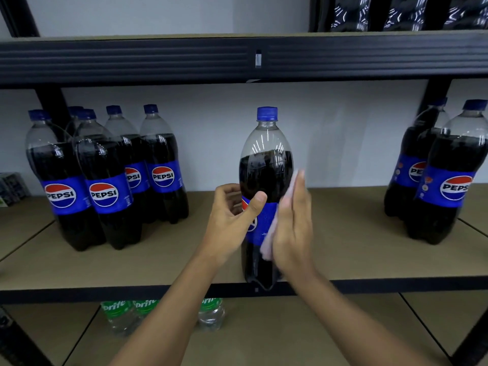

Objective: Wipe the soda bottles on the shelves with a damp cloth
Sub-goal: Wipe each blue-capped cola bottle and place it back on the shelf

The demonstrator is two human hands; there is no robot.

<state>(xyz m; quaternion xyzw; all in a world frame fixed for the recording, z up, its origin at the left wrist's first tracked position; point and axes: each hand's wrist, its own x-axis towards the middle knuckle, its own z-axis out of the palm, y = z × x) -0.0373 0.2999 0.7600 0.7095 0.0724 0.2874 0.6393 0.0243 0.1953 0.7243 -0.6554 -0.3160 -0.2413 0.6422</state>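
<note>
A tall Pepsi bottle (265, 167) with a blue cap stands upright at the front edge of the middle shelf (343, 249). My left hand (232, 217) curls round its left side at the label, thumb across the front. My right hand (293, 228) lies flat with straight fingers against the bottle's right side, pressing a pale pink cloth (269, 241) onto the label. The right hand is slightly blurred.
Several Pepsi bottles (105, 178) stand grouped at the left of the same shelf, and more Pepsi bottles (443, 175) at the right. Sprite bottles (211, 313) sit on the shelf below. A black shelf beam (158, 59) runs overhead, with dark bottles (396, 14) on the top shelf.
</note>
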